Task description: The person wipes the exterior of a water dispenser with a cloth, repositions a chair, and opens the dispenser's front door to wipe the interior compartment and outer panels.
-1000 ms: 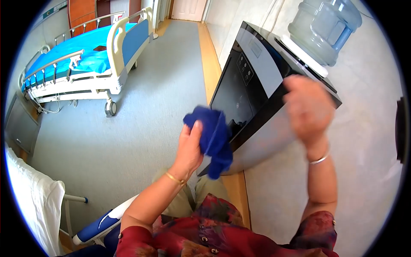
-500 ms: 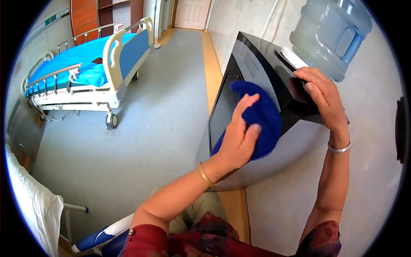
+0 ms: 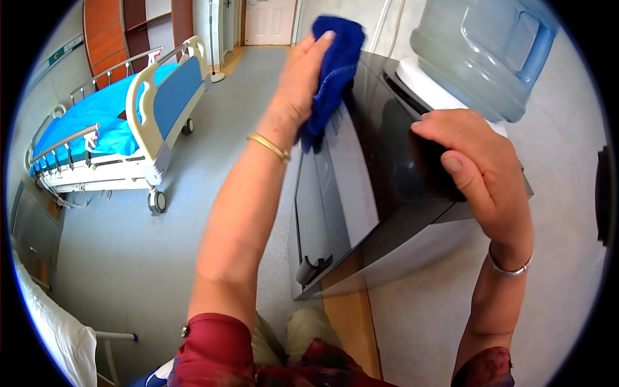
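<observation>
A blue cloth [image 3: 340, 57] is held in my left hand [image 3: 302, 77], whose fingers are closed on it with the thumb on top. The cloth is at the far upper edge of a black and silver water dispenser [image 3: 400, 155] and hangs down over its front. My right hand [image 3: 480, 164] rests on the dispenser's top near the edge, fingers spread from the thumb and nothing in them. Behind it, a clear blue water bottle [image 3: 483, 55] stands in the dispenser's white collar [image 3: 429, 87].
A bed [image 3: 151, 119] with blue covering and side rails stands at the left. White cloth [image 3: 55, 329] hangs over a frame at the lower left. A pale door [image 3: 271, 22] is at the far end, and a wall runs along the right.
My left hand has carried the cloth from the dispenser's front up to its far top edge. My right hand came onto the top and has stayed there. The view has shifted closer to the dispenser.
</observation>
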`<act>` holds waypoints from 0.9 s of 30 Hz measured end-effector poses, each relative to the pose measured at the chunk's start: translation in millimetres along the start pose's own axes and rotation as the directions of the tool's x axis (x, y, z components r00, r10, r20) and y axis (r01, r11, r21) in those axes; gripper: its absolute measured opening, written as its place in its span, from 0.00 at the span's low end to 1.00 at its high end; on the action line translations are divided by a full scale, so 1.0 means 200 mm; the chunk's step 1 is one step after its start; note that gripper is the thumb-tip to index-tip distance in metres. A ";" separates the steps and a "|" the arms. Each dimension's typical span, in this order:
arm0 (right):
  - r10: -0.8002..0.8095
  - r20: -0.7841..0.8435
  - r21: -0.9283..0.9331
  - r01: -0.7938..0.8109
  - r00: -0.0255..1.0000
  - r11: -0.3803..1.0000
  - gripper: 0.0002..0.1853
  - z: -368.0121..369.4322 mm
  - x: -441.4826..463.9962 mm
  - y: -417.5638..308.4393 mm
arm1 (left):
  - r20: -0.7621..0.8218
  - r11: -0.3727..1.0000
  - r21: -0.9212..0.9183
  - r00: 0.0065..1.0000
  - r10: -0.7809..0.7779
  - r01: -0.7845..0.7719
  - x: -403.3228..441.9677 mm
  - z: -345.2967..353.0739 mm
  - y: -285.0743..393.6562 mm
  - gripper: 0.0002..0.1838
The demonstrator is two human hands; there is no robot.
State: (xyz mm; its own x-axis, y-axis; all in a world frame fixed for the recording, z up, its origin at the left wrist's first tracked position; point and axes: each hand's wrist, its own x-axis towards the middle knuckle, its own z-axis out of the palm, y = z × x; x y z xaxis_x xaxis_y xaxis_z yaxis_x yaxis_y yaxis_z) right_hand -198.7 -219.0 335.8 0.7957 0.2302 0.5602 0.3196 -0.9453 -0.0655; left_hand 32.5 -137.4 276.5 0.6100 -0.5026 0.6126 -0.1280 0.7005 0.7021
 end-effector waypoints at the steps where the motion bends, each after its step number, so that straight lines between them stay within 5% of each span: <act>1: -0.006 -0.006 -0.012 0.006 1.000 1.000 0.15 0.00 0.00 -0.01 | 0.086 0.982 0.183 0.994 -0.072 0.055 0.03 0.00 0.06 0.16; 3: -0.006 -0.015 -0.015 0.006 1.000 1.000 0.16 0.00 0.00 -0.01 | 0.160 0.927 0.364 0.975 -0.153 0.086 0.12 0.02 0.13 0.17; 5: 0.003 -0.013 -0.029 -0.003 1.000 1.000 0.16 0.00 0.00 -0.01 | 0.360 0.640 0.760 0.893 -0.271 -0.112 0.25 0.04 0.16 0.18; 6: 0.010 -0.010 -0.042 -0.011 1.000 0.999 0.16 0.00 0.00 0.00 | 0.362 0.642 0.758 0.892 -0.271 -0.113 0.30 0.07 0.18 0.18; 8: 0.011 -0.012 -0.054 -0.011 1.000 0.998 0.16 0.00 0.00 -0.01 | 0.397 0.177 0.917 0.771 -0.498 -0.357 0.41 0.19 0.18 0.20; 11: 0.002 -0.024 -0.071 -0.004 1.000 0.997 0.17 0.00 0.00 0.00 | 0.397 0.029 0.887 0.727 -0.560 -0.461 0.78 0.19 -0.16 0.27; 16: -0.028 -0.042 -0.059 0.026 0.999 0.998 0.17 0.01 0.00 0.02 | 0.319 0.054 0.942 0.831 -0.456 -0.332 0.75 0.08 -0.14 0.25; 18: -0.020 -0.048 -0.040 0.018 0.999 0.999 0.16 0.02 -0.01 0.01 | 0.122 0.183 0.983 0.801 -0.585 -0.016 0.74 -0.02 -0.08 0.22; 19: -0.018 -0.049 -0.041 0.016 0.999 0.999 0.16 0.02 -0.01 0.01 | 0.125 0.185 0.983 0.800 -0.586 -0.018 0.73 -0.09 -0.06 0.22; 21: -0.034 -0.059 -0.050 0.031 0.998 0.998 0.14 0.02 -0.01 0.01 | 0.208 0.572 0.812 0.855 -0.475 0.120 0.72 -0.24 -0.10 0.20; 22: -0.034 -0.058 -0.045 0.031 0.998 0.999 0.14 0.02 -0.01 0.02 | 0.204 0.569 0.813 0.855 -0.478 0.124 0.68 -0.27 -0.15 0.20; 24: -0.036 -0.074 -0.037 0.033 0.997 0.999 0.13 0.02 -0.02 0.03 | 0.127 0.900 0.416 0.972 -0.197 0.128 0.51 -0.30 -0.21 0.23; 25: -0.044 -0.076 -0.033 0.042 0.996 0.999 0.13 0.03 -0.01 0.03 | -0.157 0.943 0.056 0.935 -0.318 0.329 0.39 -0.24 -0.21 0.26; 27: -0.024 -0.073 -0.016 0.023 0.997 1.000 0.13 0.03 -0.01 0.03 | -0.238 0.955 0.222 0.961 -0.144 0.198 0.24 -0.40 -0.50 0.30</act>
State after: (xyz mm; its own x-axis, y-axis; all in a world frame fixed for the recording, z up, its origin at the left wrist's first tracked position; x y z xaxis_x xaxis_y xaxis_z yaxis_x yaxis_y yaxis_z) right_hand -194.7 -223.9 328.9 0.7481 0.2356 0.6203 0.3295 -0.9433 -0.0391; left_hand 137.0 -192.0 207.6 0.7904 -0.4633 0.4008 -0.1745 0.4568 0.8723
